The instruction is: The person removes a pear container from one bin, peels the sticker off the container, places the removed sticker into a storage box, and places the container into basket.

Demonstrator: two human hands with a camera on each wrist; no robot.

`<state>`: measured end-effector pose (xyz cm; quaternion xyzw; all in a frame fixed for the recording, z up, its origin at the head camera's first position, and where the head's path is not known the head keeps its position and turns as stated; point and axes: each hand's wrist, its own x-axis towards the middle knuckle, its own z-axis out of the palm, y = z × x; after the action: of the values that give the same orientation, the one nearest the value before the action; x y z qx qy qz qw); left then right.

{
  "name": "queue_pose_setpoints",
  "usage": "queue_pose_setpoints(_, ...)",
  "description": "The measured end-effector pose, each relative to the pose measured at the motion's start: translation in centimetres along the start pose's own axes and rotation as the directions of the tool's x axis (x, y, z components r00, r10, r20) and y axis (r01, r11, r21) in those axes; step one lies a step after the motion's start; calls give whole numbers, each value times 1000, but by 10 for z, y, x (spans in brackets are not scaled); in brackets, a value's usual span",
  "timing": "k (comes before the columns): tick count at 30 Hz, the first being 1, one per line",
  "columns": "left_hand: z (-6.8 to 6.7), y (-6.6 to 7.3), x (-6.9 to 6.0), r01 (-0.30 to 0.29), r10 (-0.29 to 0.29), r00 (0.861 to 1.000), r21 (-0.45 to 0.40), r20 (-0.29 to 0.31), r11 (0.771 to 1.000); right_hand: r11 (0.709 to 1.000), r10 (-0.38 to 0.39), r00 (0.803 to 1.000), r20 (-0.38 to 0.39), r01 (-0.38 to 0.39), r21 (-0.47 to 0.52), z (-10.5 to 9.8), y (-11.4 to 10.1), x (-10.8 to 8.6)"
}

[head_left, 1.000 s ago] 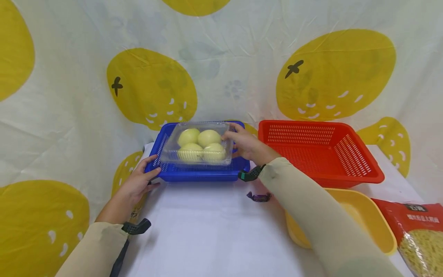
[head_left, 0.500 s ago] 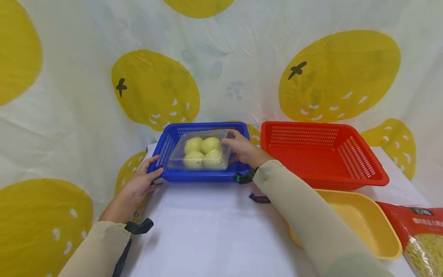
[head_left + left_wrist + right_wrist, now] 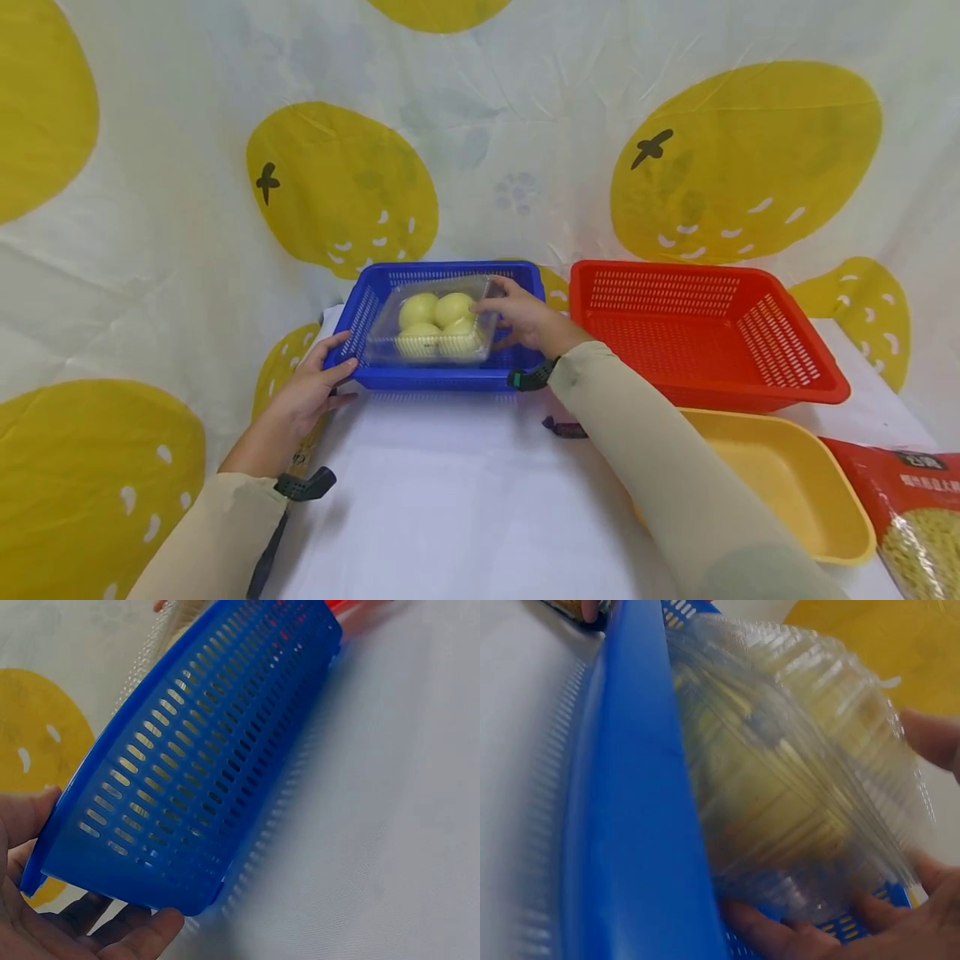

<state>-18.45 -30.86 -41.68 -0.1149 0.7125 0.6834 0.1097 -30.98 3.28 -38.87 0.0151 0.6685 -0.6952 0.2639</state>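
Observation:
A clear plastic box (image 3: 382,342) with several pale yellow-green round fruits (image 3: 418,310) sits tilted within the blue basket (image 3: 438,380). My right hand (image 3: 528,319) holds the box by its right end; in the right wrist view the thumb is at the upper side and fingers reach underneath. Whether the box touches the basket floor is hidden. At the basket's left front corner, my left hand (image 3: 303,398) grips the rim. The left wrist view shows its thumb (image 3: 34,814) at the rim and the other fingers below the basket's end.
A red basket (image 3: 693,392) stands to the right. In front of it lie a yellow tray (image 3: 855,517), partly behind my right sleeve, and a red noodle packet (image 3: 926,492). A purple-wrapped candy (image 3: 561,428) lies on the white tablecloth (image 3: 450,500). A patterned curtain (image 3: 480,192) hangs behind.
My right hand has lowered the box into the blue basket, then tilted it slightly. The left hand has stayed on the basket's corner. The whole head view has shifted a little.

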Motion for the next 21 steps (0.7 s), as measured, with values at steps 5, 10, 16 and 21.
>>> queue_pose_setpoints(5,1,1,0,3,-2,1000,25,-17,1000,1000,-8,998,56,7,16,-1,2,7)
queue_pose_setpoints(10,3,2,0,10,-9,1000,22,-20,1000,998,-50,994,102,45,53,-2,4,13)
queue_pose_setpoints(16,1,1,-1,10,-9,1000,23,-17,1000,996,-79,989,125,72,59,2,9,20)
queue_pose_setpoints(21,0,0,1,-7,8,1000,35,-12,999,996,-93,992,85,91,23,4,8,24)
